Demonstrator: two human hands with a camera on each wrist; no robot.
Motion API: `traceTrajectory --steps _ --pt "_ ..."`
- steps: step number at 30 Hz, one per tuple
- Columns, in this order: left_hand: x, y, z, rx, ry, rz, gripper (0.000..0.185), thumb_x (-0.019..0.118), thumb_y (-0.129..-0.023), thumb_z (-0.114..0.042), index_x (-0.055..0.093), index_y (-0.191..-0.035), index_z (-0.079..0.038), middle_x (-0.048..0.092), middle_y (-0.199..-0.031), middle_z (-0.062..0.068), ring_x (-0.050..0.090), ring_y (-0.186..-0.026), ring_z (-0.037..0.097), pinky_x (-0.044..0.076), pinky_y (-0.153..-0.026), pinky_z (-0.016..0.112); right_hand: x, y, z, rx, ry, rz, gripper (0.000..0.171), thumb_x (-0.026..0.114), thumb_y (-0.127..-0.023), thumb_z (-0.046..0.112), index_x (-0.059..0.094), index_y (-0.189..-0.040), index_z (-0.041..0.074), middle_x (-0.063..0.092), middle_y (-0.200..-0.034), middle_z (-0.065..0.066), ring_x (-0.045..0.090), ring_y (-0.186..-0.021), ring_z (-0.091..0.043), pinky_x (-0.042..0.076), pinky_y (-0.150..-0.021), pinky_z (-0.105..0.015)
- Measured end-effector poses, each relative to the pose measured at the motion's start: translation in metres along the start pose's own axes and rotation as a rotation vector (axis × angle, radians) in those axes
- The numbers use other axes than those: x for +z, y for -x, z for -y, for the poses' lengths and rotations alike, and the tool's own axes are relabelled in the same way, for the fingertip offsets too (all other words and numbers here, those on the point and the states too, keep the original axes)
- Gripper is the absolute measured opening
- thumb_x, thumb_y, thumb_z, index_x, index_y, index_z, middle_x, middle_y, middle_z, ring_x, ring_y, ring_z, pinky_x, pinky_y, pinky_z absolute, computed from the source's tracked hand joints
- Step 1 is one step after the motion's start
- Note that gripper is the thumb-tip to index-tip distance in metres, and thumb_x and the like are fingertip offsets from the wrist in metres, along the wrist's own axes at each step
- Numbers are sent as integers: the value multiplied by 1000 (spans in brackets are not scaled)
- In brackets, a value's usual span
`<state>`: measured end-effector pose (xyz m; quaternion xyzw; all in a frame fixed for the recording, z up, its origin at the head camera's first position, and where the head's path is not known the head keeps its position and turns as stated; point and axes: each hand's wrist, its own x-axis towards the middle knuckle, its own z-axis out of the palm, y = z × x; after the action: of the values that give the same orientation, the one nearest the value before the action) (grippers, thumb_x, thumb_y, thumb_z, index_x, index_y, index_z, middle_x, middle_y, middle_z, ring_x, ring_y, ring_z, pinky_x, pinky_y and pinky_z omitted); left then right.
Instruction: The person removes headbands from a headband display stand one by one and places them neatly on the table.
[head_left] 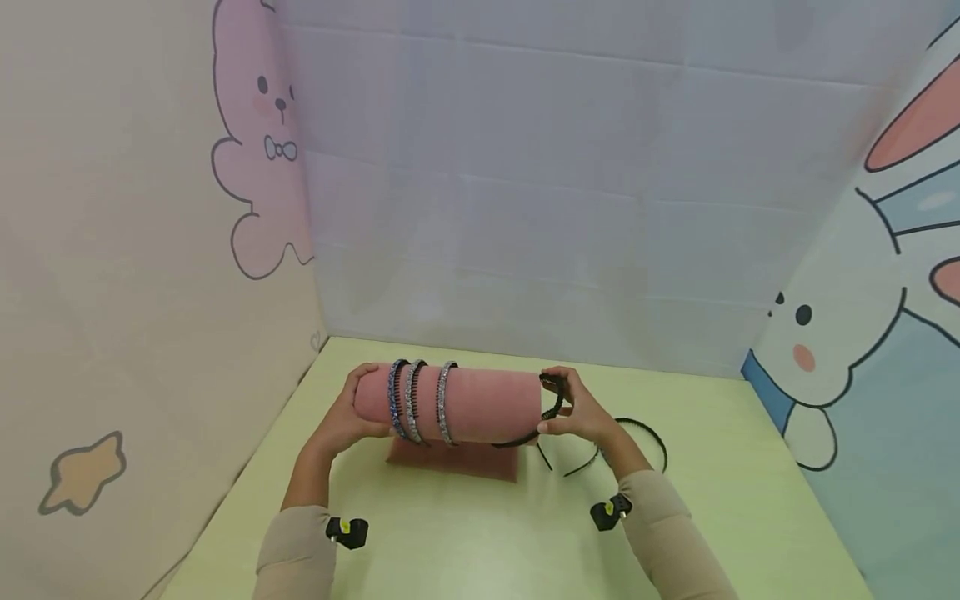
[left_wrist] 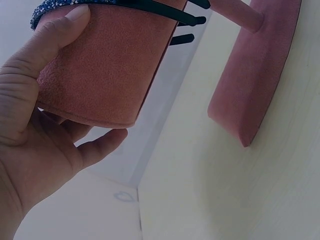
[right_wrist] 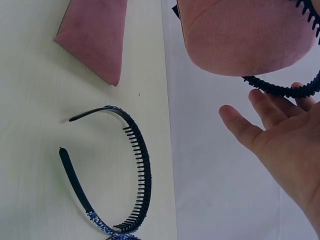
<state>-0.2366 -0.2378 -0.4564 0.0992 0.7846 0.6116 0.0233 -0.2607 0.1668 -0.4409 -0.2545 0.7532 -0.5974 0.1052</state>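
My left hand [head_left: 351, 414] grips the pink roll [head_left: 480, 404] at frame centre while my right hand [head_left: 581, 411] pinches the black headband [head_left: 553, 406], apparently light, springy, best held mid-arch.

- The pink roll [head_left: 480, 404] is a velvety cylinder lying level on a short post above its pink base [head_left: 457, 462], its ends at 9 and 3 o'clock, with three sparkly headbands round its 9 o'clock half.
- The black headband [head_left: 551, 408] is a thin toothed arc at the roll's 3 o'clock end, its lower tip under the roll.
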Motion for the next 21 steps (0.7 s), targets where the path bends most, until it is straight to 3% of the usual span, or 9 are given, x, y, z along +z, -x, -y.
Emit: traceTrajectory --steps 6,11,15,21 --pt "2 5 -13 -4 -30 -4 102 80 -60 11 25 -141 -19 32 -136 19 44 -108 41 48 -76 40 -3 2 -7 3 1 -12 83 72 -73 -4 21 -138 -6 30 -139 -26 26 -130 -40 30 -96 -59" --pt "2 4 -12 1 -31 -1 103 82 -60 8 25 -141 -19 33 -135 18 44 -108 40 48 -76 39 -7 8 -25 8 -4 -46 82 73 -73 -4 21 -136 -7 30 -138 -30 28 -129 -43 29 -95 -59" --pt "2 4 -12 3 -27 3 104 83 -59 6 25 -141 -19 33 -135 18 43 -108 40 48 -75 40 -10 15 -41 21 -3 -89 82 75 -74 1 23 -137 -3 29 -141 -26 28 -130 -39 30 -96 -58" --pt "2 5 -13 -2 -27 2 103 82 -60 9 25 -141 -19 33 -135 18 43 -108 40 48 -75 40 -14 27 -44 7 -8 -131 82 76 -74 4 24 -137 -1 28 -141 -24 25 -131 -38 29 -95 -59"
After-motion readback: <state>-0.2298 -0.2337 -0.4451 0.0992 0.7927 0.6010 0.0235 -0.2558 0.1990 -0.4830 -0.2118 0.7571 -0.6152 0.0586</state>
